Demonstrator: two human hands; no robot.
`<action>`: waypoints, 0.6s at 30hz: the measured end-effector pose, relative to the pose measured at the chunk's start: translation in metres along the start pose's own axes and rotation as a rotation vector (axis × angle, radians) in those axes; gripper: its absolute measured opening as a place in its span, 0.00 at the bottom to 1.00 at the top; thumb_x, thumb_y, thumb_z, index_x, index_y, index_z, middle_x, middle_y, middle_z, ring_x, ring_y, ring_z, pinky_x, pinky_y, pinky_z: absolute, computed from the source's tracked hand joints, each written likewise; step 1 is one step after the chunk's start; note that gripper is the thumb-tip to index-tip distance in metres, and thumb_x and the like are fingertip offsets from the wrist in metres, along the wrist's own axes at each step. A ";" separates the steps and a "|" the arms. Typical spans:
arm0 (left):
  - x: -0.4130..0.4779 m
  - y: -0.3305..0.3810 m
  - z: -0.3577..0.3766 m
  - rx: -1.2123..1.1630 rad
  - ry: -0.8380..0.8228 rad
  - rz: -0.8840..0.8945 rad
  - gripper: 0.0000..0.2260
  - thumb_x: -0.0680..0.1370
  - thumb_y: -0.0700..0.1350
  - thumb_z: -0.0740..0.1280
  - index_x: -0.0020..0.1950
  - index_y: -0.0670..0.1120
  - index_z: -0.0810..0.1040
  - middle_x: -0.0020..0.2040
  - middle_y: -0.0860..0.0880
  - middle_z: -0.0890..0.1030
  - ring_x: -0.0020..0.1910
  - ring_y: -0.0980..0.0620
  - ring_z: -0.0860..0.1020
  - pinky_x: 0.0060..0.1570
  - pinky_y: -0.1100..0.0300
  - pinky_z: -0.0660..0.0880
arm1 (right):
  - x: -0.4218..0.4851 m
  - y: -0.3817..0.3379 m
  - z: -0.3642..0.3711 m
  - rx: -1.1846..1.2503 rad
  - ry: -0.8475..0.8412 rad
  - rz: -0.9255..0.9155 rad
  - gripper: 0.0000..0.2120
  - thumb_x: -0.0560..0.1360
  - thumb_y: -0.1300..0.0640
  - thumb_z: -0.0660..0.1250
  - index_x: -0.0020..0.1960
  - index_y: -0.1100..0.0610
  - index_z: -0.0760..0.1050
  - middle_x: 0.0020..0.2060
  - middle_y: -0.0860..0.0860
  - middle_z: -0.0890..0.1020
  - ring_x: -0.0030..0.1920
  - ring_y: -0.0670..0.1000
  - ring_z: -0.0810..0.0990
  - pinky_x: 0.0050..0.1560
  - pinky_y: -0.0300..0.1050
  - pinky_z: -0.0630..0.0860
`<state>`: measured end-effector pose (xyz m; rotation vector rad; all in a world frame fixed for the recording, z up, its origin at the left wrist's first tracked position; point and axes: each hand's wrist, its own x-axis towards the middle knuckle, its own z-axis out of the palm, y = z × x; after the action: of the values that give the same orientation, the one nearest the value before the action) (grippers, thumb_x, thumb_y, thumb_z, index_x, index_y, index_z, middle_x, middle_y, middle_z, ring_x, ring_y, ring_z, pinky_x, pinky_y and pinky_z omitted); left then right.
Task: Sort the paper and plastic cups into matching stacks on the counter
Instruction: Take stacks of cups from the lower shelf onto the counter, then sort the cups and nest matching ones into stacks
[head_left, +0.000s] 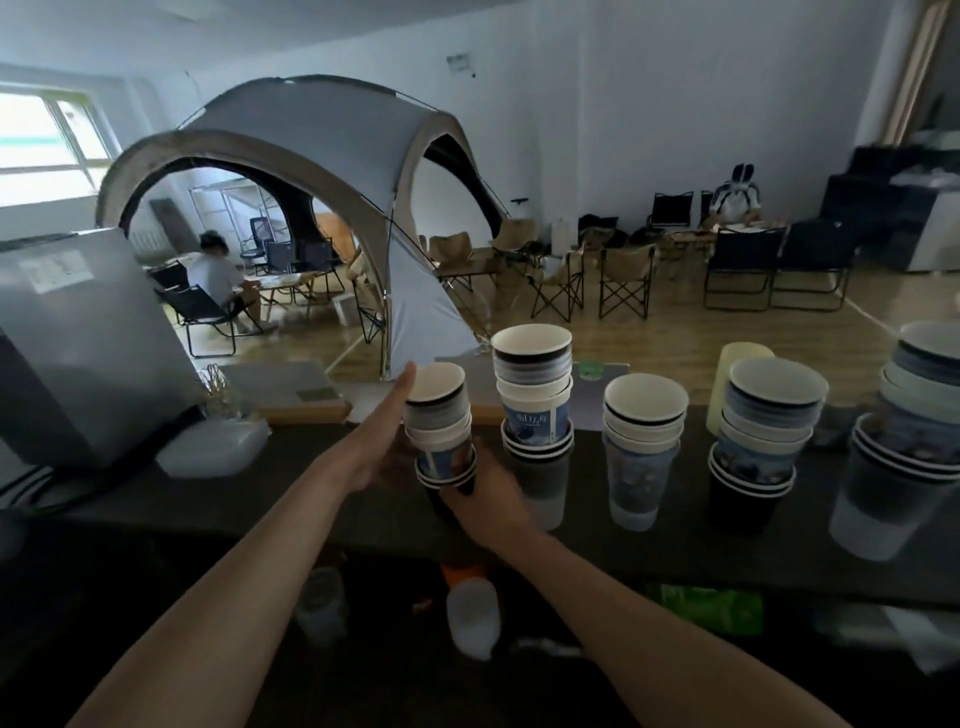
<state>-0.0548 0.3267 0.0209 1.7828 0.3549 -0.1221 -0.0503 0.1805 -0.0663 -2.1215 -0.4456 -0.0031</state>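
Several mixed stacks of paper and plastic cups stand in a row on the dark counter (218, 499). The leftmost stack (441, 421) is held between both hands: my left hand (384, 441) lies flat against its left side with the fingers stretched up, and my right hand (478, 488) grips its base from the front. To its right stand a taller stack (535, 410), a stack on a frosted plastic cup (641, 441), a stack on dark cups (763, 436) and a big stack at the right edge (904, 441).
A grey machine (78, 338) fills the counter's left end, with clear plastic lids (213, 447) beside it. A white bottle (472, 613) and green packet (711, 608) lie below the counter's near edge. Behind the counter are a tent (322, 156), folding chairs and a seated person (218, 275).
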 end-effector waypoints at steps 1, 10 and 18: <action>-0.003 0.001 0.003 0.015 0.011 0.056 0.44 0.68 0.79 0.52 0.79 0.60 0.53 0.80 0.49 0.56 0.77 0.44 0.58 0.73 0.39 0.57 | -0.003 0.000 -0.001 -0.019 0.001 0.007 0.26 0.75 0.52 0.69 0.70 0.58 0.66 0.60 0.54 0.80 0.61 0.56 0.78 0.57 0.50 0.76; -0.027 0.009 0.006 0.247 0.304 0.439 0.42 0.72 0.75 0.54 0.76 0.48 0.63 0.74 0.46 0.68 0.66 0.51 0.69 0.62 0.52 0.65 | -0.042 -0.029 -0.052 -0.111 0.049 -0.153 0.20 0.75 0.50 0.68 0.66 0.49 0.70 0.51 0.45 0.83 0.49 0.45 0.81 0.45 0.39 0.76; -0.075 0.053 0.082 0.203 0.296 0.855 0.26 0.72 0.67 0.61 0.64 0.55 0.73 0.61 0.54 0.77 0.60 0.55 0.76 0.55 0.54 0.75 | -0.086 -0.039 -0.149 -0.044 0.266 -0.301 0.20 0.76 0.49 0.68 0.67 0.45 0.70 0.52 0.44 0.84 0.52 0.40 0.82 0.52 0.44 0.81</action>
<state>-0.1008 0.2241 0.0707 2.0134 -0.2421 0.7357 -0.1176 0.0521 0.0341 -2.0411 -0.6032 -0.4652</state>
